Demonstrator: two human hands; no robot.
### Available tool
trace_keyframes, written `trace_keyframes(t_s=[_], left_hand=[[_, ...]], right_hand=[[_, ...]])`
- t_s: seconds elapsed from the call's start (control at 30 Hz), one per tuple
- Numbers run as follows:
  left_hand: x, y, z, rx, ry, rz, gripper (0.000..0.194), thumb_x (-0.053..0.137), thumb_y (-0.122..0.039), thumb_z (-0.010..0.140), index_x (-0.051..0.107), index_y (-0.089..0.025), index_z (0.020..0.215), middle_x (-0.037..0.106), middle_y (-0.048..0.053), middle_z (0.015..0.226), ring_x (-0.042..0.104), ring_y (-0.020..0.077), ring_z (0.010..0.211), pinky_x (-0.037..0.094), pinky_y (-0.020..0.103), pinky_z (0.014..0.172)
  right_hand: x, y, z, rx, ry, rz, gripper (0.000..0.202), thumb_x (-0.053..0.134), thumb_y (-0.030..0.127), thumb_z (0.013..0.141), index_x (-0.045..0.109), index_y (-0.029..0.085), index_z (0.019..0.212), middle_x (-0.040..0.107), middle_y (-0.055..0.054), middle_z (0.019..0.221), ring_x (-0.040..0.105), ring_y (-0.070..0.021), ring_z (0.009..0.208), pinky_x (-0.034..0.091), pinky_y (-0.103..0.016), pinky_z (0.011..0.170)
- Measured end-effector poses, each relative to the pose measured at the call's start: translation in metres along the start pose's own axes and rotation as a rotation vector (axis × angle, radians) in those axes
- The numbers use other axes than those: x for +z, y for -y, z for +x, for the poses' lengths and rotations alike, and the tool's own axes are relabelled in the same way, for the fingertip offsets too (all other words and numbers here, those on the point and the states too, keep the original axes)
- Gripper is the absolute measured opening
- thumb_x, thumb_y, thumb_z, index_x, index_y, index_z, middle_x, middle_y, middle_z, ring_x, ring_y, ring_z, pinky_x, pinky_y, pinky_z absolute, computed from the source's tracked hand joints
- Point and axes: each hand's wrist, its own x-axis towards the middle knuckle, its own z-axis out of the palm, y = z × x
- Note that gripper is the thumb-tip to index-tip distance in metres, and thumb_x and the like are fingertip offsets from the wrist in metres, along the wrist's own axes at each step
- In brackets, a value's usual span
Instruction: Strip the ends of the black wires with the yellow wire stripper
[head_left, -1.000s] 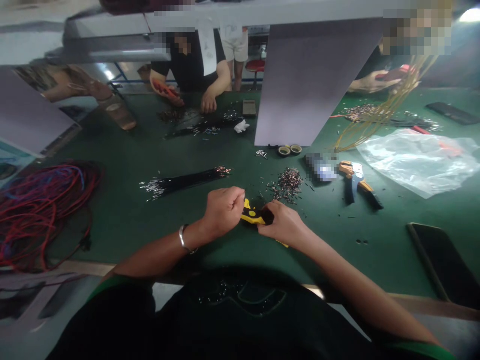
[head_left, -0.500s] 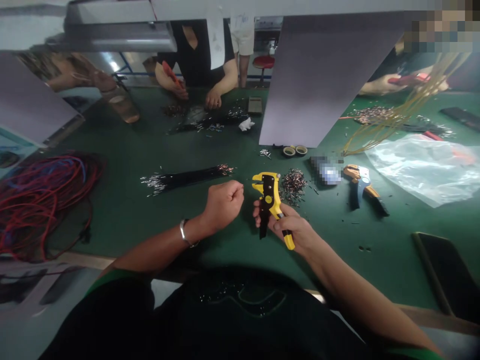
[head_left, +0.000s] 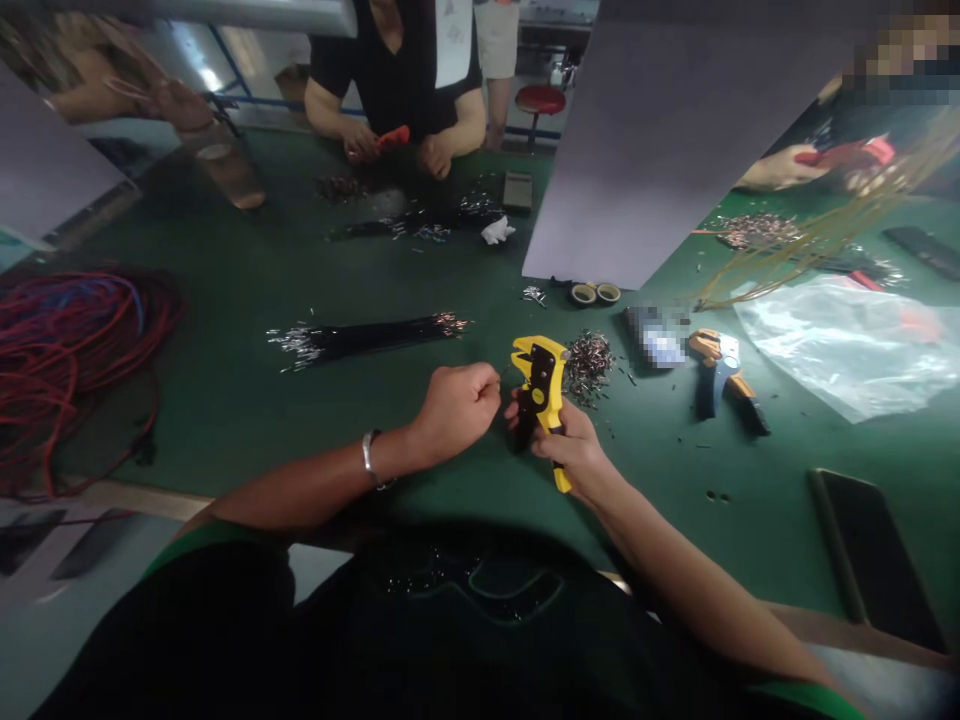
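My right hand (head_left: 568,440) is wrapped round the handles of a yellow and black wire stripper (head_left: 541,385), whose jaws point up and left. Just left of those jaws, my left hand (head_left: 463,405) is closed in a pinch; whatever lies between its fingertips is too small to make out. Beyond the left hand lies a bundle of black wires (head_left: 379,336), with silvery tips at its left end and coppery ones at its right. A pile of small cut wire ends (head_left: 589,362) sits right behind the stripper.
Red and blue wire coils (head_left: 75,360) lie at the left. On the right are an orange and blue wire stripper (head_left: 720,375), a clear plastic bag (head_left: 847,345) and a phone (head_left: 874,550). Two tape rolls (head_left: 595,293) lie by an upright panel (head_left: 660,140). Co-workers sit opposite.
The stripper's handles have come closer together in my right hand. My left hand has shifted slightly right, nearer the jaws. The view has tilted down a little, and the co-worker's red tool has swung lower.
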Motion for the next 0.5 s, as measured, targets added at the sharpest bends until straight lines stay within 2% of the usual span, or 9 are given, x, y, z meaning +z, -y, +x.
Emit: trace_keyframes(t_s=[0.17,0.3,0.5], left_hand=[[0.0003,0.0015,0.0000,-0.022,-0.012,-0.018,0.020,0.047,-0.003,0.068,0.053,-0.015,0.053,0.046,-0.005,0.047,0.041,0.0064,0.044,0.031,0.021,0.048],[0.0016,0.0025,-0.0015,-0.045,0.001,-0.023,0.020,0.048,-0.004,0.069,0.054,-0.015,0.054,0.046,-0.005,0.046,0.040,0.0067,0.044,0.031,0.021,0.048],[0.0026,0.0004,-0.0023,-0.083,0.045,-0.030,0.019,0.047,-0.006,0.070,0.058,-0.015,0.057,0.052,-0.003,0.049,0.044,0.0080,0.046,0.033,0.022,0.049]], right_hand=[[-0.0012,-0.0072,-0.0009,-0.017,-0.018,-0.087,0.055,0.055,0.012,0.056,0.060,0.018,0.110,0.068,-0.005,0.096,0.061,-0.0202,0.083,0.048,-0.031,0.067],[-0.0012,-0.0088,-0.0025,0.077,0.021,0.009,0.055,0.060,0.011,0.056,0.059,0.019,0.111,0.070,-0.004,0.094,0.062,-0.0195,0.080,0.049,-0.034,0.075],[-0.0022,-0.0082,-0.0013,0.159,0.029,0.089,0.061,0.065,0.009,0.053,0.058,0.020,0.113,0.070,-0.003,0.092,0.063,-0.0192,0.078,0.049,-0.033,0.073]])
